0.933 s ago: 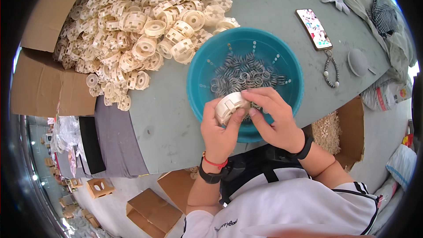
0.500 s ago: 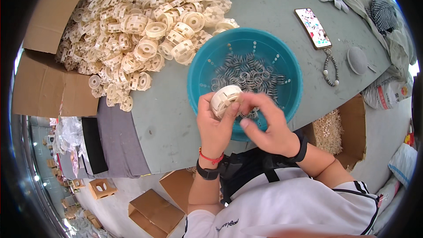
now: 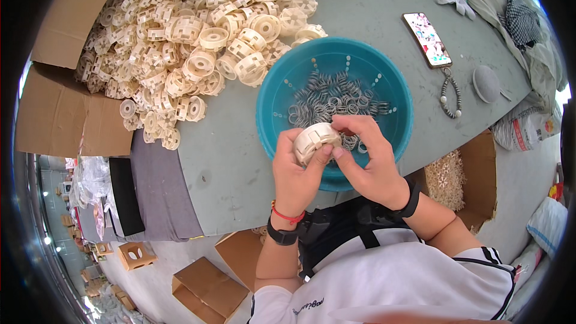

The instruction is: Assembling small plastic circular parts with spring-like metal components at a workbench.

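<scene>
A cream plastic wheel-like part [image 3: 314,141] with notches round its rim is held above the near side of a teal basin [image 3: 393,144]. My left hand [image 3: 294,171] wraps it from the left, thumb on its near side. At the part's right edge, my right hand [image 3: 377,165] grips with thumb and index finger; whether a small piece also sits between those fingertips is hidden. Below, inside the basin, lies a heap of metal coil springs [image 3: 336,96]. Many more cream plastic parts [image 3: 198,30] are piled on the table to the left of the basin.
On the grey-green table [image 3: 228,174], a lit phone [image 3: 427,39] with a beaded strap and a grey rounded object [image 3: 486,84] lie right of the basin. A cardboard box [image 3: 78,114] borders the pile. Another box [image 3: 480,174] with small cream pieces stands below the table's right edge.
My right hand, blurred and moving before, has closed in on the plastic part's right edge. The part has shifted slightly right and turned in my left hand.
</scene>
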`<state>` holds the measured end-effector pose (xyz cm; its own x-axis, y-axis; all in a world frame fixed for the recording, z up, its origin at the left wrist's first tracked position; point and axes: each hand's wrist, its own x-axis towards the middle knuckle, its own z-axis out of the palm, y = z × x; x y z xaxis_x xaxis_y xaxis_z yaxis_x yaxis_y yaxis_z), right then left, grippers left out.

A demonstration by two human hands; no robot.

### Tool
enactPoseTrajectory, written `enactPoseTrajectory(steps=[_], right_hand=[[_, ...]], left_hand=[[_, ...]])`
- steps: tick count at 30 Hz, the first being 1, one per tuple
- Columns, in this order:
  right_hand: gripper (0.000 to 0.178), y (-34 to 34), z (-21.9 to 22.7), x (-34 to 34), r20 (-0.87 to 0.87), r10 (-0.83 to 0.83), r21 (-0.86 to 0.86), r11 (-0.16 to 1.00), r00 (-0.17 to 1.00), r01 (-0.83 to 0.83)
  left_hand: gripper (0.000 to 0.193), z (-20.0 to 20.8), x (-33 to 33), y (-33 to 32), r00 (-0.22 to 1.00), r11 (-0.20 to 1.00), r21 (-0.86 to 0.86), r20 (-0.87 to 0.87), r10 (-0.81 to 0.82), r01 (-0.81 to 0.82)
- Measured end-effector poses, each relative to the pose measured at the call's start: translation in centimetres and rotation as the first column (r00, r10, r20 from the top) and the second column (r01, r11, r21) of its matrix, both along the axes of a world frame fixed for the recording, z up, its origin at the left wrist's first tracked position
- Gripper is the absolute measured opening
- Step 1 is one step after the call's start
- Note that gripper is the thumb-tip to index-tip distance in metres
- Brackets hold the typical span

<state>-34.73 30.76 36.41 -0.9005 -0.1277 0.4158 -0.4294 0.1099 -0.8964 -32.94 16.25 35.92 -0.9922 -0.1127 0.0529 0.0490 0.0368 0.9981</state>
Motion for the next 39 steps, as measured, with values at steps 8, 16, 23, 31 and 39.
enactPoseTrajectory(steps=[8, 16, 23, 31, 39], right_hand=[[0.037, 0.2, 0.3, -0.1, -0.052, 0.02, 0.095, 0.995, 0.998, -0.015], [0.019, 0.4, -0.9, -0.1, 0.212, 0.205, -0.242, 0.958, 0.956, -0.152], [0.012, 0.3, -0.8, -0.8, 0.49, 0.322, -0.395, 0.91, 0.81, -0.123], [0.012, 3.8, 0.1, -1.4, 0.412, -0.158, -0.391, 0.859, 0.897, 0.331], [0.019, 19.8, -6.6, 1.1, -0.22, -0.725, 0.225, 0.614, 0.653, 0.757]], left_hand=[[0.036, -0.1, 0.0, 0.0, 1.0, 1.0, 0.022, -0.014, -0.006, 0.006], [0.04, 0.8, -0.6, 0.2, 0.995, 0.977, 0.19, -0.047, -0.089, 0.096], [0.025, 0.1, -0.6, -1.7, 0.995, 0.929, 0.36, 0.035, -0.098, 0.079], [0.025, -0.8, -0.7, -1.2, 0.92, 0.949, -0.235, -0.376, 0.113, -0.212], [0.039, -1.5, 4.3, -8.0, 0.945, 0.967, 0.052, -0.209, 0.253, -0.248]])
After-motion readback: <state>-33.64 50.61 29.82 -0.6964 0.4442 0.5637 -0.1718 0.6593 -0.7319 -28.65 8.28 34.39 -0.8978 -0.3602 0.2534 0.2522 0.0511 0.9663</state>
